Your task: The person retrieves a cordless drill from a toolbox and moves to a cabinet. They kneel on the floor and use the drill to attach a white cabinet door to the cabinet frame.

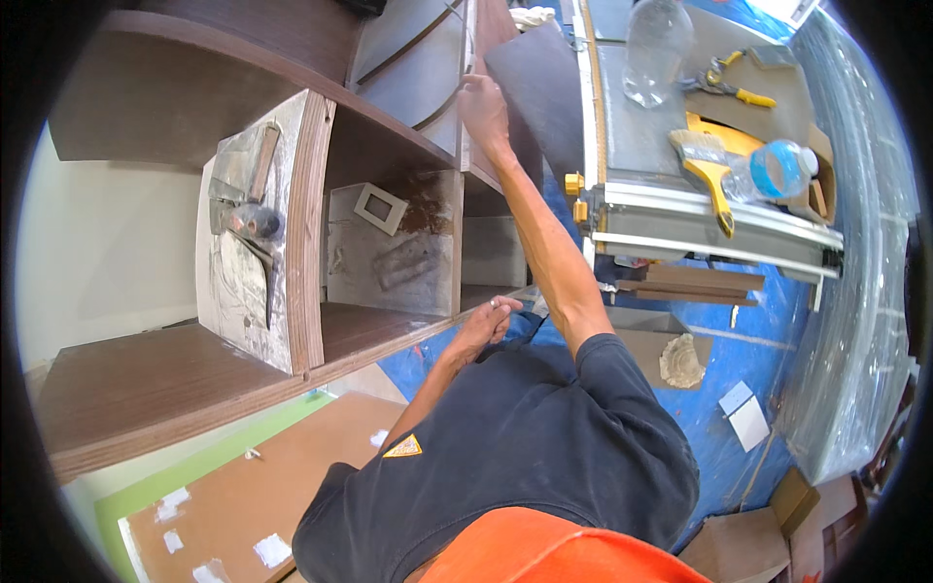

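Observation:
My right hand [483,112] reaches far forward to the front edge of a brown wood-grain cabinet [379,126]. Its fingers are curled against the narrow edge strip [468,49] beside grey panels [413,78]; anything pinched in them is hidden. Close to my body, my left hand [483,328] is held near the cabinet's lower edge, with fingers curled together. What it holds, if anything, is too small to make out. A dark grey sheet [539,92] leans just right of my right hand.
Trowel-like tools [255,222] lie on a stained board [228,282] in the cabinet. At right, a saw table [622,126] bears a paintbrush [714,180], pliers [729,83] and plastic bottles [659,49]. Blue sheeting [748,330] covers the floor; cardboard boxes [743,549] stand lower right.

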`<control>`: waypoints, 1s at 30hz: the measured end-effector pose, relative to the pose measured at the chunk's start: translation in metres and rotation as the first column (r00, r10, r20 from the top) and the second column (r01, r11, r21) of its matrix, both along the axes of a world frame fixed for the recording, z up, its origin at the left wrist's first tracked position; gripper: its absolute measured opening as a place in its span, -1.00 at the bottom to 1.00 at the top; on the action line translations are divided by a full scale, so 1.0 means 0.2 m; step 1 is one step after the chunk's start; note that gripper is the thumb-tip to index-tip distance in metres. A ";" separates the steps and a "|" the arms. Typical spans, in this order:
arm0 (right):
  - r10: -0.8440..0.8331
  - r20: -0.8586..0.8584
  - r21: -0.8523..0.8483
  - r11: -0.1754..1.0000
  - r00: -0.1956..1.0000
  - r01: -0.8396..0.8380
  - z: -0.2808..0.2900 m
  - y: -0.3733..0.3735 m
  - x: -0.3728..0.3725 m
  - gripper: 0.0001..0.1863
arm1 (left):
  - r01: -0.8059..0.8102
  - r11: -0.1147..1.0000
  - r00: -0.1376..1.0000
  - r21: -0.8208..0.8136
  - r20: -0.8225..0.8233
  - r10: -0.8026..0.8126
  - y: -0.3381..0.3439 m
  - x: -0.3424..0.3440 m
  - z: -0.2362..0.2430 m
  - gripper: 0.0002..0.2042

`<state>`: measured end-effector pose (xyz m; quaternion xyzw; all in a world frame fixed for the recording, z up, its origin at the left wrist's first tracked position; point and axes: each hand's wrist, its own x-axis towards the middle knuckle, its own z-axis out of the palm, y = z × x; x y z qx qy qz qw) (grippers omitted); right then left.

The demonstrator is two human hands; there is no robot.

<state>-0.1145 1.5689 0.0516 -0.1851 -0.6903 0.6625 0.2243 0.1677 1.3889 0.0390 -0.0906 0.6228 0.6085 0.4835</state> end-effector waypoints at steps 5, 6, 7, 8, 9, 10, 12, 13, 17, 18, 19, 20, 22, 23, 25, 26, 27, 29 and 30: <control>-0.046 -0.135 -0.042 0.998 0.990 0.041 0.05 -0.01 -0.28 -0.70 | -0.182 0.982 0.981 -0.052 0.064 0.185 -0.01 0.03 0.02 -0.72; -0.039 -0.161 0.008 0.999 0.986 0.041 0.06 -0.03 -0.38 -0.70 | -0.220 0.974 0.972 -0.046 0.074 0.223 -0.01 0.04 0.02 -0.72; -0.029 -0.185 0.064 0.997 0.982 0.042 0.06 -0.04 -0.48 -0.70 | -0.256 0.966 0.962 -0.040 0.088 0.259 -0.02 0.05 0.01 -0.72; -0.019 -0.204 0.121 0.992 0.979 0.044 0.07 -0.05 -0.58 -0.70 | -0.282 0.957 0.954 -0.072 0.083 0.288 -0.02 0.06 0.00 -0.71; -0.003 -0.190 0.172 0.984 0.982 0.036 0.07 -0.07 -0.68 -0.70 | -0.300 0.951 0.948 -0.077 0.082 0.306 -0.02 0.07 0.00 -0.70; 0.060 -0.172 0.237 0.971 0.983 -0.018 0.07 -0.08 -0.78 -0.67 | -0.316 0.945 0.943 -0.079 0.078 0.322 -0.02 0.08 0.00 -0.70; 0.181 -0.088 0.395 0.909 0.980 -0.132 0.05 -0.11 -0.94 -0.64 | -0.357 0.929 0.930 -0.092 0.057 0.363 -0.01 0.09 0.00 -0.68; 0.234 0.000 0.456 0.865 0.972 -0.208 0.03 -0.13 -1.01 -0.63 | -0.387 0.917 0.915 -0.096 0.077 0.395 -0.01 0.10 0.01 -0.68; 0.406 0.084 0.617 0.696 0.910 -0.368 -0.12 -0.13 -1.22 -0.55 | -0.472 0.875 0.867 -0.104 0.125 0.483 0.00 0.10 0.03 -0.68; 0.403 0.128 0.639 0.665 0.906 -0.387 -0.16 -0.14 -1.26 -0.61 | -0.486 0.868 0.860 -0.102 0.122 0.496 0.00 0.09 0.04 -0.68; 0.426 0.089 0.681 0.634 0.900 -0.367 -0.20 -0.13 -1.30 -0.65 | -0.498 0.861 0.852 -0.108 0.125 0.509 0.00 0.09 0.04 -0.68; 0.446 0.112 0.703 0.596 0.888 -0.388 -0.23 -0.12 -1.34 -0.69 | -0.507 0.856 0.847 -0.102 0.123 0.517 0.00 0.08 0.04 -0.68; 0.441 0.161 0.713 0.566 0.883 -0.413 -0.26 -0.12 -1.41 -0.78 | -0.520 0.847 0.836 -0.107 0.137 0.531 0.01 0.06 0.04 -0.68; 0.462 0.118 0.703 0.587 0.879 -0.403 -0.28 -0.12 -1.43 -0.78 | -0.517 0.849 0.840 -0.112 0.124 0.528 0.01 0.05 0.04 -0.68; 0.486 0.032 0.681 0.629 0.873 -0.375 -0.30 -0.11 -1.46 -0.76 | -0.501 0.857 0.852 -0.124 0.101 0.513 0.01 0.02 0.03 -0.68; 0.490 0.006 0.681 0.636 0.871 -0.363 -0.30 -0.11 -1.47 -0.75 | -0.503 0.854 0.849 -0.130 0.108 0.517 0.01 0.02 0.02 -0.68; 0.509 -0.009 0.671 0.641 0.860 -0.372 -0.31 -0.10 -1.49 -0.74 | -0.504 0.853 0.848 -0.136 0.109 0.519 0.02 0.01 0.02 -0.68; 0.535 0.048 0.647 0.627 0.843 -0.434 -0.30 -0.09 -1.52 -0.72 | -0.501 0.854 0.849 -0.141 0.112 0.516 0.02 0.00 0.00 -0.68; 0.567 0.043 0.624 0.628 0.823 -0.465 -0.29 -0.08 -1.55 -0.72 | -0.496 0.857 0.852 -0.140 0.114 0.512 0.02 -0.01 0.00 -0.68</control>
